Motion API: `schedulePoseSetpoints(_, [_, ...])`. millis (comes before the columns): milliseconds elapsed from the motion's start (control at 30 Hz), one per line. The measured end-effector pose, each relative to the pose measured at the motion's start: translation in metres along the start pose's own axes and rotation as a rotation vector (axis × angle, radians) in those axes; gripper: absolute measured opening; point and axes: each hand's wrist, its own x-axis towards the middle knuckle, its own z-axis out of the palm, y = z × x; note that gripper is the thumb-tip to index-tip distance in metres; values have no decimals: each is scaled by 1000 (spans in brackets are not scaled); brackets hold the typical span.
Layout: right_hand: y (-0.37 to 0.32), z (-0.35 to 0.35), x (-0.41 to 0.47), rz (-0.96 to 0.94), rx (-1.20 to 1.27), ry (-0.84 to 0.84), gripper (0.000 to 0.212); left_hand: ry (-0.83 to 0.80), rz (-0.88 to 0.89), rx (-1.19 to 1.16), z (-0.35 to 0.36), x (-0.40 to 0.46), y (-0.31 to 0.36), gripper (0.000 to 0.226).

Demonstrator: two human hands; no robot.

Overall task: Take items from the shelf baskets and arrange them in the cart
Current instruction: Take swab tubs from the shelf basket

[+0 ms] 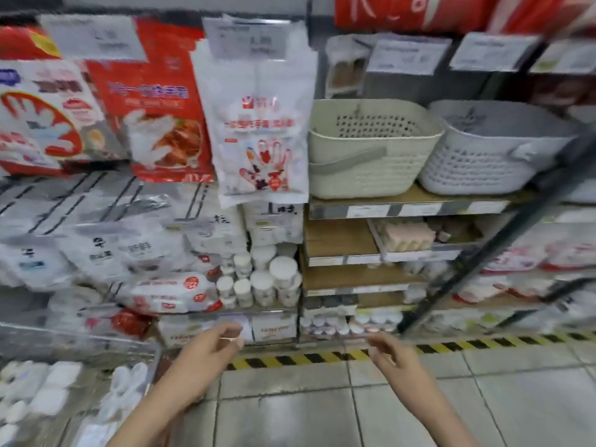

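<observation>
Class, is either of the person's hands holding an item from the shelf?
No: the left hand and right hand hang loosely curled, both empty.

Bright, even store lighting; the whole picture is motion-blurred, with wide-angle bending at edges.

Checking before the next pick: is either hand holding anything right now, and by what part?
Nothing is held. The left hand and right hand hang loosely curled over the floor, no item in either grip.

Price tags [408, 56]: print too blurred to read.
Glove packets [261, 124]: lettering blurred, unreadable.
Shelf-edge labels [367, 210]: illegible.
</observation>
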Motion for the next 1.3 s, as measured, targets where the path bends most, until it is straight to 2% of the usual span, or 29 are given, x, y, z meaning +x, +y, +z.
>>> schedulePoseSetpoints(200, [98,-121,-57,126,69,262,23,-292,141,57,154,17,123,14])
schedulePoseSetpoints(300, [139,-167,-83,151,96,355,16,-430,199,35,239,6,174,13])
schedulePoseSetpoints(400, [177,-204,-104,174,121,439,15,-500,263,31,304,-6,216,15])
schedulePoseSetpoints(500, [206,-230,-117,200,162,474,16,-535,289,32,340,-13,247,13])
schedulePoseSetpoints(800, [211,-313,-62,120,190,459,16,-426,221,61,354,38,310,11])
schedulePoseSetpoints(1000, [211,-395,-10,23,192,493,21,-324,280,117,396,96,367,13])
schedulePoseSetpoints(1100, [219,-441,8,22,153,473,21,-332,346,109,430,119,407,16])
schedulePoseSetpoints(1300, [233,-526,33,-10,213,572,22,-391,553,134,497,137,492,23])
